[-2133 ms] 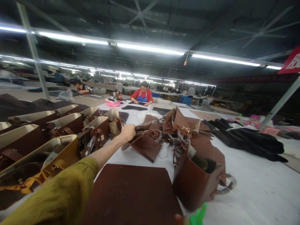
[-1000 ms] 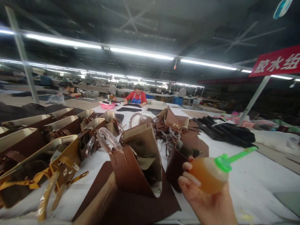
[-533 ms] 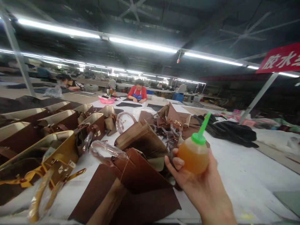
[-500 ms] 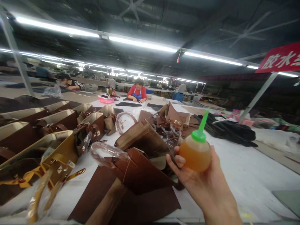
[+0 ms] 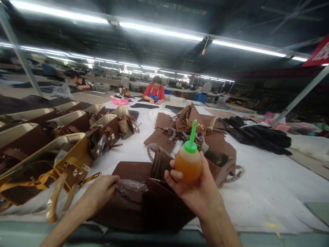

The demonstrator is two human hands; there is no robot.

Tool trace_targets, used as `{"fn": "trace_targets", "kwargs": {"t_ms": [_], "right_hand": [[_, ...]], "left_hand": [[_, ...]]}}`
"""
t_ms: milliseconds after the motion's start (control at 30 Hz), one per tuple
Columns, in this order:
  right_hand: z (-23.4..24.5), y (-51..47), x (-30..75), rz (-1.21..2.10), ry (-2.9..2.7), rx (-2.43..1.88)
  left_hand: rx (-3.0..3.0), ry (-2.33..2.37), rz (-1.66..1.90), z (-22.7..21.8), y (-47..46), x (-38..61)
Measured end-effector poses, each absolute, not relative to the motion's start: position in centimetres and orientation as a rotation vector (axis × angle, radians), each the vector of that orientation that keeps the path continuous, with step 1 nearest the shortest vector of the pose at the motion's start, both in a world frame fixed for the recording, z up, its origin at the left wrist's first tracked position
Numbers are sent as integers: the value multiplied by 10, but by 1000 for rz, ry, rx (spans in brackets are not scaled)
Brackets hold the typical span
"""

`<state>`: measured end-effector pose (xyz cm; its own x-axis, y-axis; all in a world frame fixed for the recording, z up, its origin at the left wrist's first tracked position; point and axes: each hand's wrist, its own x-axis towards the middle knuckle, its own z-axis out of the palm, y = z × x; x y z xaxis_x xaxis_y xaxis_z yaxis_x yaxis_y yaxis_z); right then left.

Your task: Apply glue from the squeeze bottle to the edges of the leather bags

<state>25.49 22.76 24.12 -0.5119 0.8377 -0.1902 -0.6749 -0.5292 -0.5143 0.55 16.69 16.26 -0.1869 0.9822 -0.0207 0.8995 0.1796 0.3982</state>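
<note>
In my right hand is a round squeeze bottle of amber liquid, its green nozzle pointing up. The fingers wrap around it from below and the side. My left hand is closed, fingertips at the plastic-wrapped handle of a dark brown handbag. That bag lies on the near part of the table, dark and partly in shadow, over a flat brown panel. My right wrist passes in front of the bag's right side. Just behind the bottle, another brown bag lies tilted, its wrapped handle to the right.
Several open brown bags stand in rows at left, with a mustard bag closest. Brown bags and black pieces lie further back on the white tabletop. Across it, a person in red works near a pink basin.
My right hand has moved left with the bottle. My left hand now shows clearly at the handbag's handle. The near bag sits lower and turned, separate from the bag behind.
</note>
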Motion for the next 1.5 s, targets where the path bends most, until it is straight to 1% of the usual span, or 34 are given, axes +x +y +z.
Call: {"fn": "trace_targets", "kwargs": {"t_ms": [67,100,133,167,200,267,300,367,500,667,733,833,867,967,1033,1100,1200,1333,1433,1500], "right_hand": [[244,227,250,2112,-445,-496],[244,226,248,2109,-424,-477],[245,225,247,2102,-399,-461],[245,223,247,2093,-375,-453],[245,221,247,2077,-354,-448],[245,219,251,2028,-331,-425],[245,218,254,1999,-328,-408],[246,219,262,1936,-329,-372],[247,225,270,1838,-322,-405],[247,227,263,1802,-486,-469],[245,227,261,1776,-559,-518],[241,228,262,1716,-630,-594],[240,229,262,1705,-633,-611],[238,232,261,1708,-600,-647],[237,234,257,1714,-590,-655],[237,235,254,1723,-607,-645],[238,235,253,1719,-637,-630],[239,236,255,1705,-610,-643],[242,234,253,1708,-568,-663],[243,233,250,1702,-546,-673]], "left_hand": [[1794,2020,945,191,165,15],[1847,1877,1145,204,168,24],[1915,1757,1187,216,172,35],[1957,1693,1134,225,178,47],[1996,1647,994,233,184,58],[2095,1528,583,241,199,77],[2126,1481,434,243,205,85],[2182,1423,257,242,216,96],[2242,1542,142,233,228,106],[2115,1598,293,227,236,96],[2097,1776,258,230,235,77],[1998,2214,180,232,225,31],[1946,2342,142,230,219,12],[1687,2511,34,213,197,-36],[1560,2500,65,200,184,-51],[1579,2507,129,191,179,-53],[1645,2539,265,195,186,-46],[1725,2322,606,236,189,-36],[1966,2237,810,272,177,-8],[1974,1972,934,283,174,22]]}}
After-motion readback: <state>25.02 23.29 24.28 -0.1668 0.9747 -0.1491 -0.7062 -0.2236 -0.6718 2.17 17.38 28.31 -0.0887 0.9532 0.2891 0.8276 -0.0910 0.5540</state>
